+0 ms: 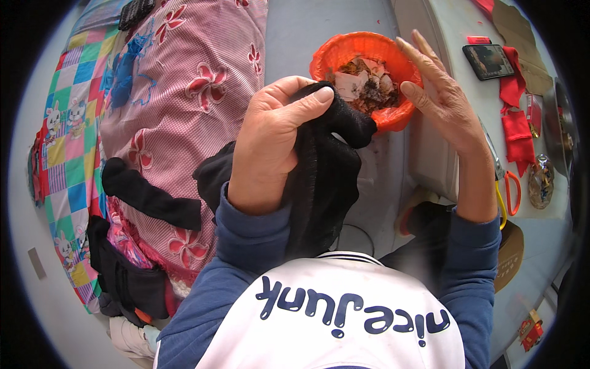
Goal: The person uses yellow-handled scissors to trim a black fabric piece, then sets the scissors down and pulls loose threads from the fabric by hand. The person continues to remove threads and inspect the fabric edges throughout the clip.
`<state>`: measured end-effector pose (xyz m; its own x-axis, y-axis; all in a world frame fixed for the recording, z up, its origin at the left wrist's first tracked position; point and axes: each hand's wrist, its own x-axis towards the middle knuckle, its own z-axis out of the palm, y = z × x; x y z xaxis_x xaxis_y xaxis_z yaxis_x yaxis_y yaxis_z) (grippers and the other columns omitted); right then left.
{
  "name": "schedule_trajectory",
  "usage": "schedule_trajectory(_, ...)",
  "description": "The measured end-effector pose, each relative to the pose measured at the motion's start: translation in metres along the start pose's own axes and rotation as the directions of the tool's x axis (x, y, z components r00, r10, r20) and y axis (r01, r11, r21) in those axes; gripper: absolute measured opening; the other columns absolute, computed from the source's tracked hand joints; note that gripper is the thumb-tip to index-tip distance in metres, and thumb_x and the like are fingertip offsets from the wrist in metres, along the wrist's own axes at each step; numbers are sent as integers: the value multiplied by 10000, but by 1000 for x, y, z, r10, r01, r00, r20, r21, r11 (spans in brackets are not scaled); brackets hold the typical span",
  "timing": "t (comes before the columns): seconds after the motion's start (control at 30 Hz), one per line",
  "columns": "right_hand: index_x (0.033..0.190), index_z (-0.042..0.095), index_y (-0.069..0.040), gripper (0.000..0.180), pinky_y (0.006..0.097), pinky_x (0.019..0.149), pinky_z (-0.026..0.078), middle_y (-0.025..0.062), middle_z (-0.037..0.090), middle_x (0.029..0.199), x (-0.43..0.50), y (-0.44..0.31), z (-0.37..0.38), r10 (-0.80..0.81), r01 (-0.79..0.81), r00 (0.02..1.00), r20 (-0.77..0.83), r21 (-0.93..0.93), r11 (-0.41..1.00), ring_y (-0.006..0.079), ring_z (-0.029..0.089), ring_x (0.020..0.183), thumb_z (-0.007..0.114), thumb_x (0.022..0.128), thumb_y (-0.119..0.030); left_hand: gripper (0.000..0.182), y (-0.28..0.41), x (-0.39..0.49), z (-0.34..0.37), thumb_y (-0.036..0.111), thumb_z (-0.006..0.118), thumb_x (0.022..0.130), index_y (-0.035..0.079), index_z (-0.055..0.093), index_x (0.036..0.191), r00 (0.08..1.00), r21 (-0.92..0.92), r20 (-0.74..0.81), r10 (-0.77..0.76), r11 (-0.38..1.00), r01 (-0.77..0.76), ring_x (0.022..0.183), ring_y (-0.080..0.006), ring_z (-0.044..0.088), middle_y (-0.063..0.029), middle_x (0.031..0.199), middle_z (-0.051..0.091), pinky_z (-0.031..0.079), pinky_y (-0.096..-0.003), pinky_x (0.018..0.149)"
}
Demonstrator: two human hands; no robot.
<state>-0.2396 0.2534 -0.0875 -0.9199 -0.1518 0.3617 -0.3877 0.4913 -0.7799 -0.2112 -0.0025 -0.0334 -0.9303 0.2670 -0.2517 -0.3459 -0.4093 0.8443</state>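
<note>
My left hand point(272, 124) pinches the edge of a black knitted fabric piece point(327, 180) between thumb and fingers. The fabric hangs down in front of my chest, with a small gap between its folds near the top. I hold my right hand point(442, 97) raised beside the rim of an orange-lined waste bin point(322, 60), thumb and fingers apart, and see nothing held in it. Scraps of paper and dark debris point(368, 85) lie inside the bin. A black sock point(147, 193) rests on the pink flowered bed cover point(179, 124) to my left.
At right, a table point(470, 87) carries a phone point(488, 61), red cloth pieces point(517, 133), scissors with orange and yellow handles point(512, 193) and a clear bag point(541, 182). Dark clothing point(133, 281) is heaped at the lower left. A patchwork cloth with rabbits point(69, 157) covers the bed's far-left side.
</note>
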Motion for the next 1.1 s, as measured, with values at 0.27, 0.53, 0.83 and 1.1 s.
schedule_trajectory(0.27, 1397, 491, -127, 610, 398, 1119, 311, 203, 464, 1424, 0, -14, 9, -35, 30, 991, 126, 40, 999, 309, 309, 1414, 730, 839, -191, 156, -3, 0, 0, 4, 662, 861, -8, 647, 1016, 987, 0, 127, -97, 995, 97, 749, -134, 686, -83, 888, 704, 559, -238, 695)
schedule_trajectory(0.53, 1095, 640, 22, 359, 228, 710, 494, 37, 616, 858, -14, -56, 37, 58, -244, 932, 358, 499, 832, 112, 596, 798, 750, 849, -216, 170, -7, 3, 4, 64, 690, 867, -13, 639, 1009, 982, 311, 186, -44, 950, -16, 810, -92, 642, -56, 909, 670, 521, -212, 762)
schedule_trajectory(0.83, 944, 683, 10, 164, 194, 660, 468, -19, 616, 794, -27, -63, 22, 217, -488, 869, 445, 699, 522, 51, 561, 731, 716, 877, -136, 189, 31, -44, 17, 100, 714, 864, -6, 633, 999, 967, 576, 79, 243, 781, -243, 769, -64, 565, -8, 852, 631, 443, -188, 691)
schedule_trajectory(1.1, 832, 669, -37, 146, 184, 623, 444, -48, 603, 761, -34, -71, 17, 298, -521, 853, 428, 734, 436, 26, 536, 700, 698, 896, -165, 170, -3, -148, 23, 72, 756, 778, 17, 597, 809, 931, 896, 275, 238, 287, -338, 579, -234, 557, -101, 736, 559, 468, -311, 536)
